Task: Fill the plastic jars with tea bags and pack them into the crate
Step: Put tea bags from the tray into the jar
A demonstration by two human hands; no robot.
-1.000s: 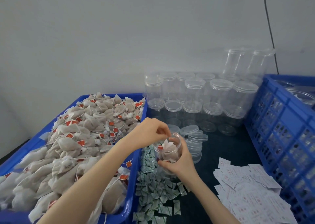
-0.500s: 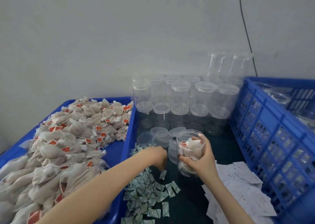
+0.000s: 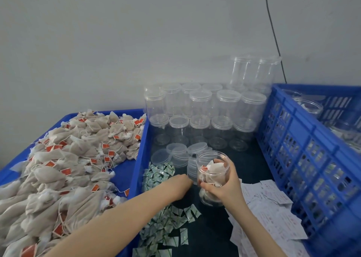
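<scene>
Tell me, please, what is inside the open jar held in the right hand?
The jar holds several tea bags with red tags, seen through its clear wall and open mouth. The right hand covers its lower side, so the bags there cannot be counted.

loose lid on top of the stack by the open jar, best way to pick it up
Pinch the rim of the top lid from above with thumb and fingers. It is a thin flat disc lying slightly tilted on the lid stack, so its raised edge is the only part offering purchase.
</scene>
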